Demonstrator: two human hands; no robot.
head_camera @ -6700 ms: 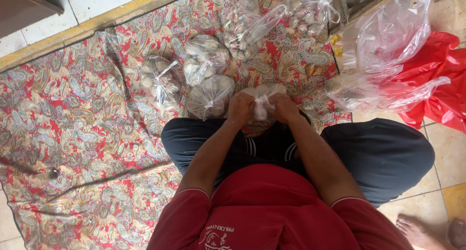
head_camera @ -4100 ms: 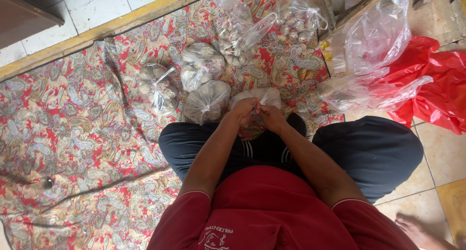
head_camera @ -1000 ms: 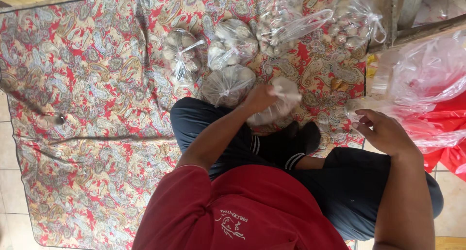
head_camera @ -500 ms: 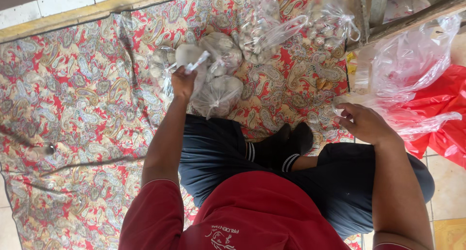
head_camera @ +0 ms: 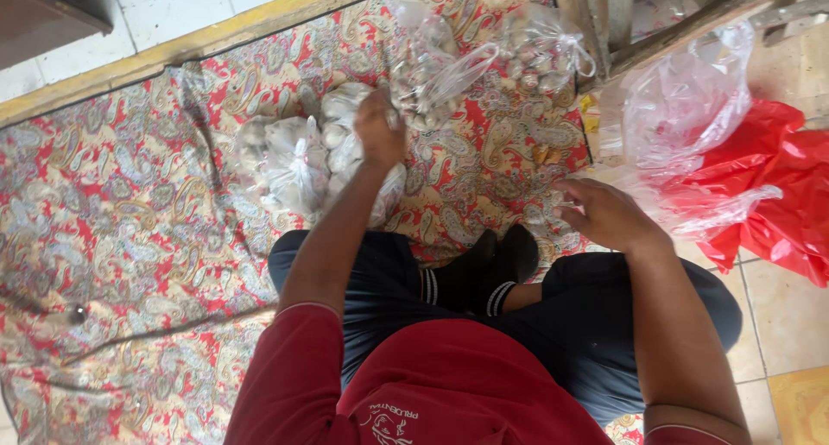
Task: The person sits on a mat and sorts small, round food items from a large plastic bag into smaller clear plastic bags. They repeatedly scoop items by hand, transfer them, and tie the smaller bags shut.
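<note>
While the person sits cross-legged at the bottom of the frame, the left hand (head_camera: 378,132) is stretched up to the centre top, where its fingers are closed on the knotted top of a small filled bag (head_camera: 352,156), one of a cluster of tied clear bags (head_camera: 285,160) packed with pale round pieces and laid on the patterned red cloth (head_camera: 112,212). Two more filled bags (head_camera: 484,61) are seen just above and to the right of that hand, near the top edge. The right hand (head_camera: 604,214) is held at the right centre of the frame, fingers loosely spread and parted, with nothing clamped; its fingertips are just beside a heap of empty clear plastic bags (head_camera: 682,126), though whether the plastic is actually touched cannot be told. A red plastic bag (head_camera: 777,195) is crumpled under and beside that heap at the far right. Black-socked feet (head_camera: 484,272) are tucked between the knees at the centre. A yellow wooden border (head_camera: 199,39) is seen along the cloth's upper left edge, with white tiles (head_camera: 173,5) beyond
</note>
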